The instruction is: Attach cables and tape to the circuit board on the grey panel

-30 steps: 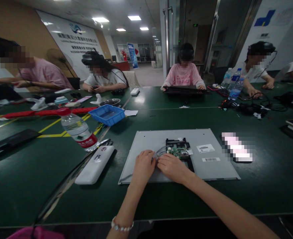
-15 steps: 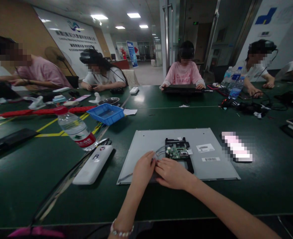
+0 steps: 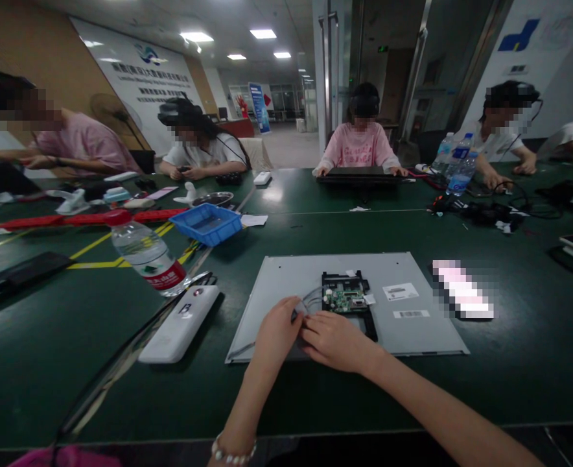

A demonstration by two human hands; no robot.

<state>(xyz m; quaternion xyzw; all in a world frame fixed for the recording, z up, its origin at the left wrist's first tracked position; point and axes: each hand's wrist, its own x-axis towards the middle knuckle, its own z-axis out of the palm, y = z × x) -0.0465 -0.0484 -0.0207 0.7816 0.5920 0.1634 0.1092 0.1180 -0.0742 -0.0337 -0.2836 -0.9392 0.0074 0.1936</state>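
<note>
A flat grey display panel (image 3: pixel 286 272) lies on the table in front of me, back side up. On it sits a black bracket (image 3: pixel 371 327) carrying a green circuit board (image 3: pixel 343 300). Thin grey cables (image 3: pixel 312 298) curve from the board's left side to my fingertips. My left hand (image 3: pixel 277 324) is closed, its thumb and fingers pinched on the cable. My right hand (image 3: pixel 332 337) meets it there, fingers pressed together; what they grip is hidden. Another stretch of cable shows at the panel's lower left corner.
Left of the panel lie a white power bank (image 3: pixel 182 324) and a tilted water bottle (image 3: pixel 148 256). A blue tray (image 3: pixel 206 224) is behind them. To the right lies a phone (image 3: pixel 461 288), blurred out. Several people sit across the green table (image 3: pixel 277 402).
My hands stay at nearly the same spot on the panel, with only slight finger movement. The view has shifted a little. Across the table, a person's dark panel has tilted slightly.
</note>
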